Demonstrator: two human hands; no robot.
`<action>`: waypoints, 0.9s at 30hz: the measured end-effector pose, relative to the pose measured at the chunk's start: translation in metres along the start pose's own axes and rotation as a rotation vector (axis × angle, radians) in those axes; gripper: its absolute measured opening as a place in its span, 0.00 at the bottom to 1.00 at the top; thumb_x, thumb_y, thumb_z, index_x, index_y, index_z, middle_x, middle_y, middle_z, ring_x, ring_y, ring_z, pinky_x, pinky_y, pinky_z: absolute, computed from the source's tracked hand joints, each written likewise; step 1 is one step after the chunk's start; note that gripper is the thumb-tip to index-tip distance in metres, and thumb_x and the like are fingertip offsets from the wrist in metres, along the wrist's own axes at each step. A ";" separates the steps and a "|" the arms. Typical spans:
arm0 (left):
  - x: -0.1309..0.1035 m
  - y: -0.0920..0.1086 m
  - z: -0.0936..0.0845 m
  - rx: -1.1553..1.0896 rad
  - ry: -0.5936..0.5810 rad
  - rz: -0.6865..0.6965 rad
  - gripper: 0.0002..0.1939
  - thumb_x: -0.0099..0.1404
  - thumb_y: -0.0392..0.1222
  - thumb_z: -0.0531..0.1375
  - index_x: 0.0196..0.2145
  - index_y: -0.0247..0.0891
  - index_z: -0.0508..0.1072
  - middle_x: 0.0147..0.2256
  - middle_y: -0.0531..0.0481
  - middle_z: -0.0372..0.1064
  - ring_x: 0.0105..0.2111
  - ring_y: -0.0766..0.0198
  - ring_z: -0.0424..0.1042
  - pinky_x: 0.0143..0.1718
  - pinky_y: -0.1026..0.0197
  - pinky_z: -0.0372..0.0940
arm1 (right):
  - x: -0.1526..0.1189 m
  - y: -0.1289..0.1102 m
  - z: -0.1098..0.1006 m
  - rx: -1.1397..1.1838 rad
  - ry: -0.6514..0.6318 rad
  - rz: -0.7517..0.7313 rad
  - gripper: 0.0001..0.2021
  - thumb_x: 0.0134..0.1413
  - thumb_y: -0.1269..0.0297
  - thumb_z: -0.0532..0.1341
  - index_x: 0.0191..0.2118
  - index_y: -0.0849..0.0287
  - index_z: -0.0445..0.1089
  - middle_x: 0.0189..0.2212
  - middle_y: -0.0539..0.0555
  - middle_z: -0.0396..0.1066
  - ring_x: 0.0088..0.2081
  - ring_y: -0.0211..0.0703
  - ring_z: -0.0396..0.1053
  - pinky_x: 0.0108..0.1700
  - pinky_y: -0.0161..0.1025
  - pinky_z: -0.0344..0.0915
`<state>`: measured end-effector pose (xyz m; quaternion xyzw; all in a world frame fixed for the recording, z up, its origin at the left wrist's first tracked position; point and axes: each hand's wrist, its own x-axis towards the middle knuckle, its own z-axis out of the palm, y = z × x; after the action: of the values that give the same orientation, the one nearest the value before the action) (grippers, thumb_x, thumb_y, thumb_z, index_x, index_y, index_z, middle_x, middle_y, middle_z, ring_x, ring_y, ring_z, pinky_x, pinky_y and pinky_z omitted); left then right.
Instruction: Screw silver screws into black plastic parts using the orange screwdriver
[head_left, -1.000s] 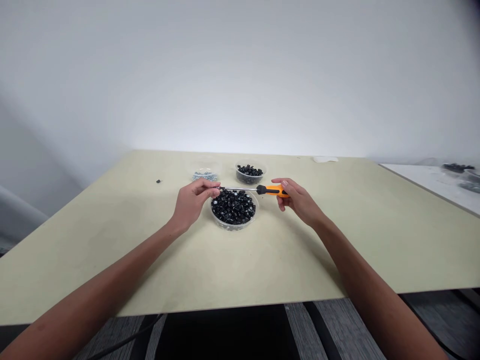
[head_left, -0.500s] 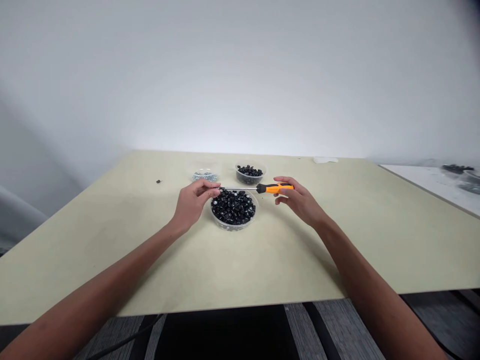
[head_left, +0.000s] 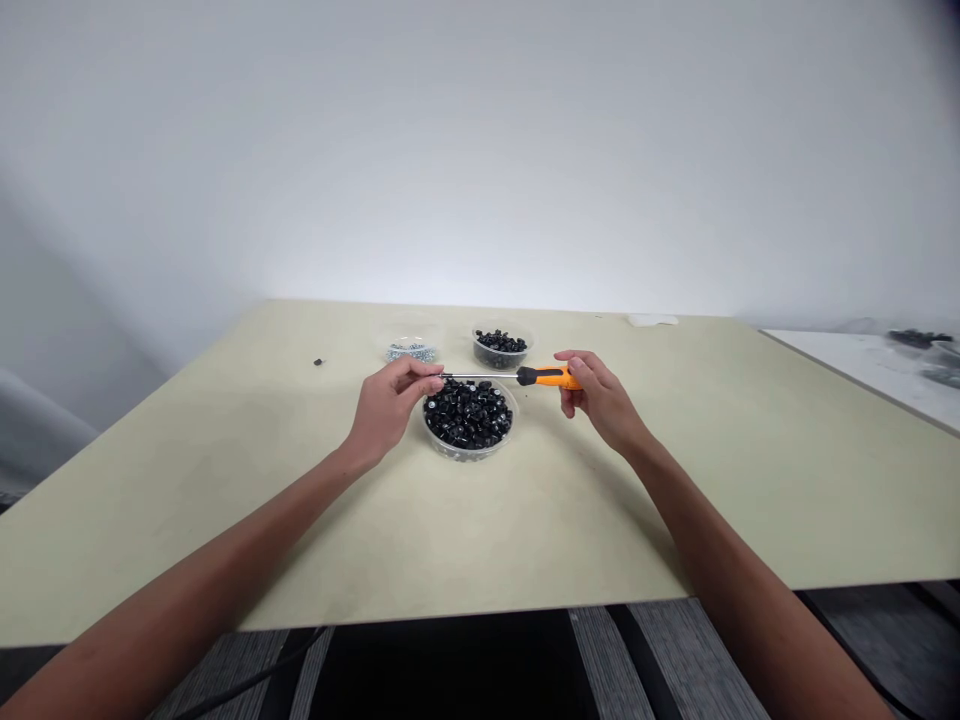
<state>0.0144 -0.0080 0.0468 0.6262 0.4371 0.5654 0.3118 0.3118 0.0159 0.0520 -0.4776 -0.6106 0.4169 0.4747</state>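
My right hand [head_left: 596,395] has its thumb and fingers around the end of the orange and black handle of a screwdriver [head_left: 551,377]. The thin metal shaft lies level, pointing left. At its tip my left hand [head_left: 386,405] is closed in a pinch on a small black part, mostly hidden by the fingertips. Just below the shaft stands a clear round tub [head_left: 469,455] heaped with black plastic parts [head_left: 471,415], some showing a silvery screw head.
Behind the hands are a clear tub of small silvery screws [head_left: 411,352] and a tub of black parts [head_left: 501,345]. One loose black piece [head_left: 318,362] lies at left on the table [head_left: 450,540]. A white item [head_left: 652,320] lies by the wall.
My right hand's fingers have shifted and curled on the handle, and the handle has turned about its length. My left hand stays almost in place at the tip.
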 end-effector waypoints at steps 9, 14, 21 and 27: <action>-0.001 0.000 0.000 -0.003 -0.008 0.002 0.07 0.62 0.44 0.64 0.34 0.39 0.77 0.38 0.48 0.78 0.36 0.61 0.77 0.42 0.59 0.72 | 0.001 -0.001 -0.001 0.050 -0.004 0.005 0.20 0.59 0.47 0.59 0.50 0.56 0.63 0.28 0.49 0.63 0.26 0.33 0.61 0.30 0.34 0.63; 0.000 0.000 0.000 -0.002 0.009 -0.022 0.06 0.61 0.43 0.65 0.32 0.39 0.78 0.36 0.48 0.78 0.39 0.57 0.77 0.43 0.57 0.72 | 0.001 0.001 -0.002 0.091 -0.122 0.001 0.23 0.60 0.48 0.59 0.55 0.53 0.60 0.36 0.52 0.67 0.35 0.37 0.66 0.36 0.37 0.68; 0.001 0.000 0.000 -0.007 0.012 -0.012 0.05 0.61 0.42 0.64 0.30 0.39 0.77 0.33 0.48 0.77 0.44 0.55 0.76 0.43 0.58 0.71 | 0.000 0.001 -0.004 -0.026 -0.075 0.033 0.24 0.62 0.44 0.55 0.54 0.56 0.63 0.27 0.51 0.63 0.26 0.34 0.62 0.28 0.34 0.63; 0.001 0.000 -0.001 -0.001 0.032 -0.016 0.05 0.61 0.43 0.65 0.31 0.39 0.77 0.33 0.49 0.77 0.41 0.57 0.77 0.44 0.56 0.71 | 0.000 0.003 -0.006 0.035 -0.150 0.022 0.24 0.59 0.49 0.60 0.57 0.53 0.60 0.33 0.51 0.66 0.30 0.35 0.64 0.32 0.35 0.66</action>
<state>0.0136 -0.0071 0.0469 0.6134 0.4467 0.5731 0.3094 0.3179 0.0171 0.0498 -0.4432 -0.6318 0.4672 0.4315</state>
